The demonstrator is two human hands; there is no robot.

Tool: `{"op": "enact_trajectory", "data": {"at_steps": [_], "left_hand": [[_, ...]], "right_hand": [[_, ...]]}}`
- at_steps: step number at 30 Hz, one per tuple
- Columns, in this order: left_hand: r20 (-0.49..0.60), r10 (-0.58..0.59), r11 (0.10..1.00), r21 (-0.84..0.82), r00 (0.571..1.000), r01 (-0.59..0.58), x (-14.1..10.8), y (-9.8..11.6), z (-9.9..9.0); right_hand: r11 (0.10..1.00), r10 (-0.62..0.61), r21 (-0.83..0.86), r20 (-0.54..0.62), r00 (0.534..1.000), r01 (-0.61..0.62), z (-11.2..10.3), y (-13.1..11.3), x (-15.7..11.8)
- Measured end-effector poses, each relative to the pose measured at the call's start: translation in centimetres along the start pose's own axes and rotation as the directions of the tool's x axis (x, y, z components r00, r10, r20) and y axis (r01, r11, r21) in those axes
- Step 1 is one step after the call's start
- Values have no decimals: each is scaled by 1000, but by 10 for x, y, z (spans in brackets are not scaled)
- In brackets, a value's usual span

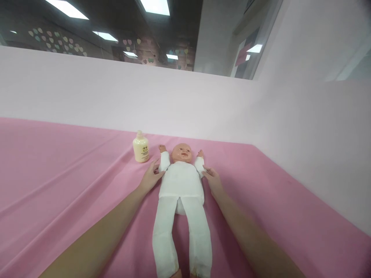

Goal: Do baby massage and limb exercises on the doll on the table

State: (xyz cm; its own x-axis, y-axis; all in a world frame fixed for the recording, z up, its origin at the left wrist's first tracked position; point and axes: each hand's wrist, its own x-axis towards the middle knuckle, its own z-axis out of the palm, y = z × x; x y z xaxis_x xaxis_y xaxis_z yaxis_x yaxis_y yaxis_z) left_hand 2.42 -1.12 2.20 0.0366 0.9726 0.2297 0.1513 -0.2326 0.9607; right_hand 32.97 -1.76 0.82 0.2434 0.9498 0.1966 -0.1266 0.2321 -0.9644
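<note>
A baby doll (182, 181) with a white cloth body lies on its back on a pink sheet (87, 185), its head away from me and both arms raised beside the head. My left hand (150, 177) is closed around the bent arm on the left side, thumb near the elbow. On the other side, my right hand (213, 180) pinches the opposite arm at its elbow. Some fingertips of each hand are hidden behind the doll's sleeves. The feet run out of view at the bottom.
A cream-coloured pump bottle (141, 148) stands upright just left of the doll's raised hand. Behind the pink surface rises a white wall (130, 96) with a window (121, 34) above it. Another white wall (319, 146) borders the right side.
</note>
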Motion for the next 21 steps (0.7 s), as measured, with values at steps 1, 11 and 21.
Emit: {"op": "enact_trajectory", "data": {"at_steps": [1, 11, 21], "left_hand": [[-17, 9, 1000, -27, 1000, -9, 0, 0, 0], [-11, 12, 977, -214, 1000, -14, 3, -2, 2], [-35, 1, 967, -253, 999, -10, 8, -1, 4]], "right_hand": [[1000, 13, 21, 3, 1000, -13, -1, 1, 1], [979, 73, 190, 22, 997, -75, -4, 4, 5], [974, 93, 202, 72, 993, -106, 2, -2, 0]]}}
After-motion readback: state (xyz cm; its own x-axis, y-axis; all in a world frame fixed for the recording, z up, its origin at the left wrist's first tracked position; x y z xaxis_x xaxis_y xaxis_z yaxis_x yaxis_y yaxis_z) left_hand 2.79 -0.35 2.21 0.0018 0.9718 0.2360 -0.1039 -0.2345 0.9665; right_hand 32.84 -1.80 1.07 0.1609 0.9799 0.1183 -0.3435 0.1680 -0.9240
